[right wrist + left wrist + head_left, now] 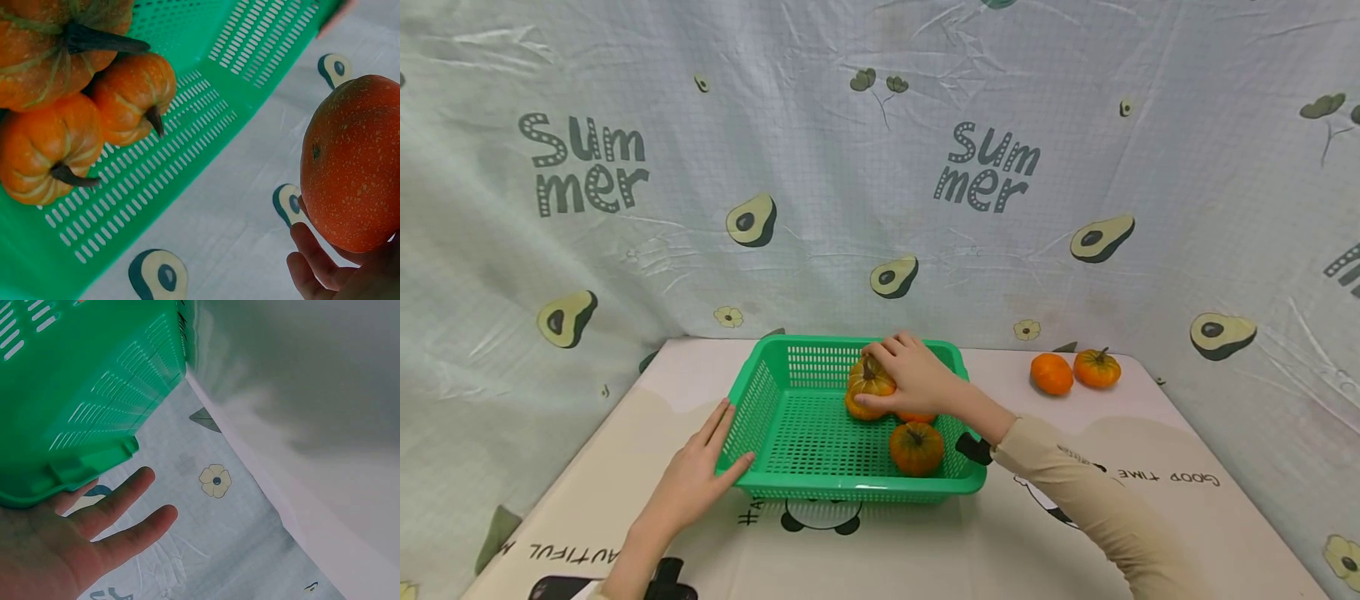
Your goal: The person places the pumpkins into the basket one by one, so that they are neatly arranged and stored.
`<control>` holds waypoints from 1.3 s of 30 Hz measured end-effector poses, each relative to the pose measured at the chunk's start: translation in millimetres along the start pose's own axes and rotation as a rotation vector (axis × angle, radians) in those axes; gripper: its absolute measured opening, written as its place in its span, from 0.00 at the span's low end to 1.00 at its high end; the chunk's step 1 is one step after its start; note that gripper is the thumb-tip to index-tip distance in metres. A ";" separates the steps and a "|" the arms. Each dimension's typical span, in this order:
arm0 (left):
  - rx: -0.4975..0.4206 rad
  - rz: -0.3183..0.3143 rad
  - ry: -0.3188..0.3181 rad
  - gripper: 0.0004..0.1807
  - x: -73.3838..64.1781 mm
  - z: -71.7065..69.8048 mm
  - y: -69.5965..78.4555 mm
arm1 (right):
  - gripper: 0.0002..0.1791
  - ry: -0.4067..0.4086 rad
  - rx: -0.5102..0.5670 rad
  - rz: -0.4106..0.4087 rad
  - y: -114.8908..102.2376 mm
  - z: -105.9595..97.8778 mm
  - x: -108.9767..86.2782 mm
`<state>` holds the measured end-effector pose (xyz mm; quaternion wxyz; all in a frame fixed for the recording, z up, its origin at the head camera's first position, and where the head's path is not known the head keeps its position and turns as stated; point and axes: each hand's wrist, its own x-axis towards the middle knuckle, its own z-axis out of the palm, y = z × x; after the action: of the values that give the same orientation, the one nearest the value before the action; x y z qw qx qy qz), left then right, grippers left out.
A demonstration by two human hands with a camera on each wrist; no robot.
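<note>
A green plastic basket (865,482) with slotted sides stands on the table in front of me. My left hand (696,479) rests at its left rim, fingers straight, the thumb reaching over the front left corner. My right hand (917,375) grips a small pumpkin (871,377) over the basket's back right part, thumb on one side and fingers on the other. The right wrist view shows the orange-red speckled underside of this held pumpkin (356,162). Inside the basket lie a larger pumpkin (37,53) and two smaller ones (50,150), (917,448); my hand partly covers these in the head view.
Two more pumpkins, a plain orange one (1051,374) and a green-streaked one (1097,368), sit at the table's back right. A patterned cloth (820,167) hangs behind the table and along its sides. The table's cover (910,550) carries printed words and a panda.
</note>
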<state>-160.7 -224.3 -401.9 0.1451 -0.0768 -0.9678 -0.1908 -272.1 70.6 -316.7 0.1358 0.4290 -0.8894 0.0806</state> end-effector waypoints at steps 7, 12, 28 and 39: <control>0.000 -0.007 -0.002 0.41 1.4 -0.7 0.0 | 0.35 -0.106 0.013 -0.020 -3.5 13.4 14.3; -0.012 -0.011 -0.011 0.42 1.8 -0.2 0.7 | 0.34 -0.165 -0.001 -0.035 -4.2 21.3 19.3; -0.026 -0.011 -0.017 0.41 2.9 -0.3 0.4 | 0.36 -0.288 -0.176 -0.124 -6.4 43.9 18.9; -0.033 -0.008 -0.018 0.42 -0.3 0.5 -0.3 | 0.36 -0.363 -0.280 -0.211 -8.0 67.5 14.0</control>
<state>-160.6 -224.4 -402.5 0.1343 -0.0770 -0.9661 -0.2067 -285.8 37.8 -376.2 0.0397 0.5041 -0.8519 -0.1365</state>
